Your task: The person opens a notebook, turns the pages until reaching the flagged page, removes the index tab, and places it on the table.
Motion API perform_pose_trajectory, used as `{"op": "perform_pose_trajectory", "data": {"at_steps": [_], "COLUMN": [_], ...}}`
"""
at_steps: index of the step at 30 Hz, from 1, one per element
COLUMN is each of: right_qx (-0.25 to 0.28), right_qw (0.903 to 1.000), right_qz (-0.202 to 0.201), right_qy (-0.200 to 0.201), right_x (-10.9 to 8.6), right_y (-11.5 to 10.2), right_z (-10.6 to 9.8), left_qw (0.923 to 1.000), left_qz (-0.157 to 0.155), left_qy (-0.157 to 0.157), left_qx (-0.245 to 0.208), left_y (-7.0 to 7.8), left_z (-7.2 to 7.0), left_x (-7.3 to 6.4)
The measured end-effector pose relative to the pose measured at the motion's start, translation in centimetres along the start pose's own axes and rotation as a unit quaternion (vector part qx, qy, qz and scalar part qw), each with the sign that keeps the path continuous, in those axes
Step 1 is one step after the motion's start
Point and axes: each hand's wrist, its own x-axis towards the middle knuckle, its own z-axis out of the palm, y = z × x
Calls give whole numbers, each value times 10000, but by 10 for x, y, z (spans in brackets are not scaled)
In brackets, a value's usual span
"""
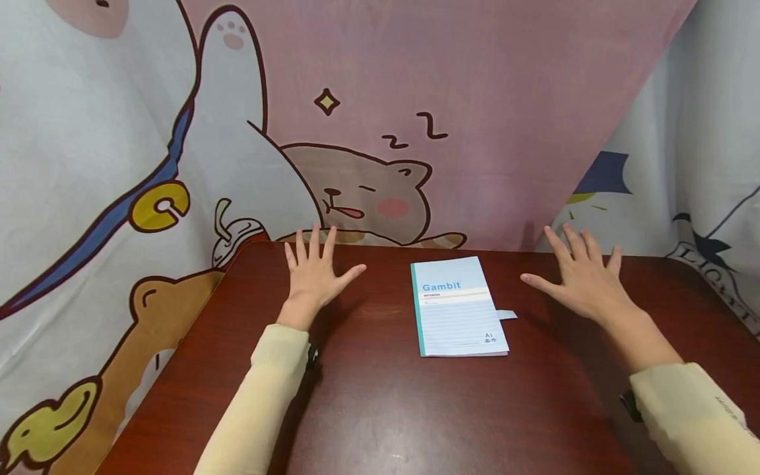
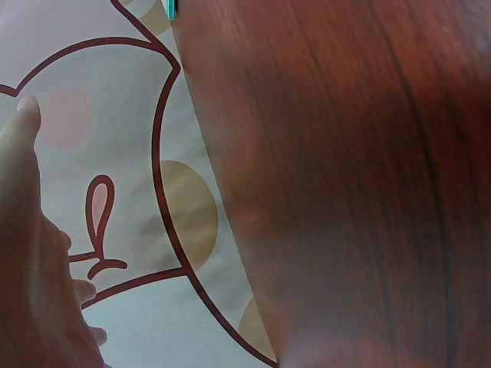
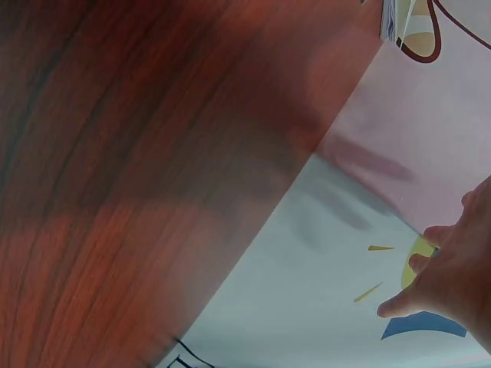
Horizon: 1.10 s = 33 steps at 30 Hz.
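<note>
A light blue notebook (image 1: 457,323) with "Gambit" on its cover and a teal spine lies on the dark red wooden table (image 1: 380,402). From its right side a small pale tab (image 1: 506,315) sticks out. To the left of the notebook, my left hand (image 1: 313,270) is held with fingers spread and holds nothing. On the other side my right hand (image 1: 588,280) is likewise spread, apart from the notebook. The left wrist view has the left hand (image 2: 38,253) at its left edge; the right wrist view has the right hand (image 3: 453,272) at its right edge.
Behind the table hangs a cloth (image 1: 505,119) printed with cartoon animals, and it also drops down the left side. The table's far edge runs just behind the notebook. Pale sleeves cover both forearms, with a dark band (image 1: 313,356) at the left wrist.
</note>
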Motion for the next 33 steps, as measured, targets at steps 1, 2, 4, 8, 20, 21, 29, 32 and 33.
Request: {"op": "perform_pose_trajectory", "data": {"at_steps": [1, 2, 4, 8, 20, 21, 29, 32, 33], "right_qx": [11, 23, 59, 85, 205, 226, 449, 444, 457], "right_qw": [10000, 10000, 9999, 9999, 9997, 9997, 9989, 9989, 9988], "right_qz": [3, 7, 5, -5, 52, 53, 46, 31, 16], "right_qy": [19, 42, 83, 138, 73, 88, 156, 173, 188], "right_x": [0, -1, -1, -2, -2, -2, -4, -5, -5], "right_y": [0, 0, -1, -3, -6, -6, -12, -15, -15], "right_z": [0, 1, 1, 4, 10, 10, 13, 15, 15], "left_qw": [10000, 10000, 10000, 10000, 9998, 9997, 9997, 9996, 9996], "left_qz": [8, 14, 13, 38, 49, 49, 38, 43, 45], "left_qy": [3, 7, 19, 51, 76, 76, 102, 97, 101], "left_qx": [-11, -16, -24, -40, -200, -228, -237, -252, -273], "left_y": [0, 0, 0, 0, 1, 1, -1, -1, -1], "left_z": [0, 0, 0, 0, -2, -2, 0, 1, 1], "left_x": [0, 0, -1, -1, -5, -5, -8, -9, -9]}}
